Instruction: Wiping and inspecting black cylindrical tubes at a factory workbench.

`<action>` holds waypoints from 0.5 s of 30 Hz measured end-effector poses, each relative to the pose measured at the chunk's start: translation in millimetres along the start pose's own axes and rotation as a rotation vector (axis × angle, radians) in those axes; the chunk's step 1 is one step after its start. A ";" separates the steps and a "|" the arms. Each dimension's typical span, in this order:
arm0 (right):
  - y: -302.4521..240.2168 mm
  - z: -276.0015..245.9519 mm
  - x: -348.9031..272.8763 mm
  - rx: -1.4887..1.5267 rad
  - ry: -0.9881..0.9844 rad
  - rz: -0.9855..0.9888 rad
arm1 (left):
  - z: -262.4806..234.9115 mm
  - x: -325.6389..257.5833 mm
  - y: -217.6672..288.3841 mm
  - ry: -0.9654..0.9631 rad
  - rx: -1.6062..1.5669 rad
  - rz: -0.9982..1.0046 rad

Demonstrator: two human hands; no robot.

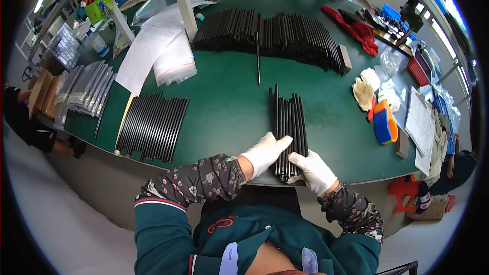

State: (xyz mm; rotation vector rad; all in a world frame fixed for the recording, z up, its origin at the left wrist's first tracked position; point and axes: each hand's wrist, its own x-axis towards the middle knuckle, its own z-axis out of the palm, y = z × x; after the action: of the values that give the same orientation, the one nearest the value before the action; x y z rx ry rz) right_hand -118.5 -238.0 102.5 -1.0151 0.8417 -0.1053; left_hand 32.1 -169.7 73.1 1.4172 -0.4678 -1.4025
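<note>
Black rods (291,122), between left grip (267,151) and right grip (314,171), perhaps tilted

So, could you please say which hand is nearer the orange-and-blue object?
Right: the right hand is left of the orange-and-blue object; the left hand is farther left.

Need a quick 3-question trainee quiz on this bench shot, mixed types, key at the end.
1. What are the gloved left hand and right hand holding?
2. True or false: the red cloth lies left of the far pile of black rods.
3. The row of rods near the table edge lies: A) right of both hands; B) left of both hands; C) between them.

Key: 1. A bundle of black rods. 2. False. 3. B.
</note>
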 end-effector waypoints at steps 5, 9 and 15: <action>-8.5 -13.7 -19.3 -0.408 0.084 0.071 | 13.5 -11.8 26.5 -0.074 0.732 -0.050; -19.3 -31.9 -25.4 -1.384 0.197 -0.034 | 11.1 -29.4 44.7 -0.149 1.033 -0.094; -30.4 -72.3 -34.6 -1.578 0.562 -0.119 | -27.1 -55.7 62.1 -0.025 1.396 -0.240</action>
State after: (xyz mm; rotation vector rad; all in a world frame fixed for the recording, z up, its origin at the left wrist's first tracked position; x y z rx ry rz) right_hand -181.5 -290.3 128.0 -2.5917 1.3823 0.2415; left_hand 66.4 -136.3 146.5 2.5882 -1.5062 -1.2448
